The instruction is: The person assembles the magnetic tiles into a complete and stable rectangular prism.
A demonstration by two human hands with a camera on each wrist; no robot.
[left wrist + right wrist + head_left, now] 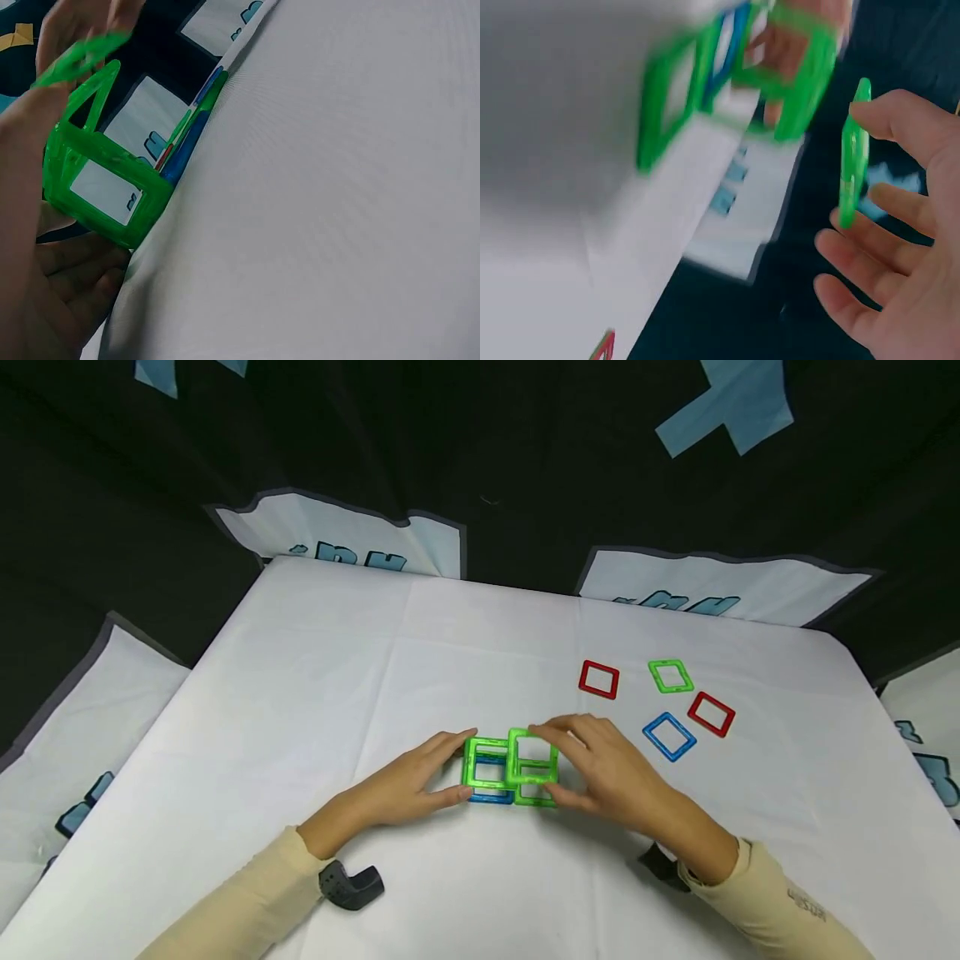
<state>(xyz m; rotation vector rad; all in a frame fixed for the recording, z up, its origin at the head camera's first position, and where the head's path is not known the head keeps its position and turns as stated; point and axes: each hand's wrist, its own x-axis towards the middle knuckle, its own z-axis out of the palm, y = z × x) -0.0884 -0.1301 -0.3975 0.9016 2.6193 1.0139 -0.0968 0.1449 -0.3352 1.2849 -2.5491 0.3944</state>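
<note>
My left hand [401, 789] grips the left side of a small standing structure of green magnetic tiles [468, 764], thumb near and fingers far. A blue square tile [492, 798] lies at its base, with a flat green square tile [534, 802] joined on the right. Above that flat tile, my right hand [611, 772] pinches a separate green square tile [512, 758] between thumb and fingers. In the right wrist view this held tile [855, 157] appears edge-on, apart from the structure [810, 90]. The left wrist view shows the structure's open green frames [154, 199] close up.
Loose square tiles lie at the right on the white-covered table [315, 643]: a red one [582, 676], a green one [681, 688], another red one [702, 724] and a blue one [652, 740]. Dark cloth [510, 460] hangs behind the table.
</note>
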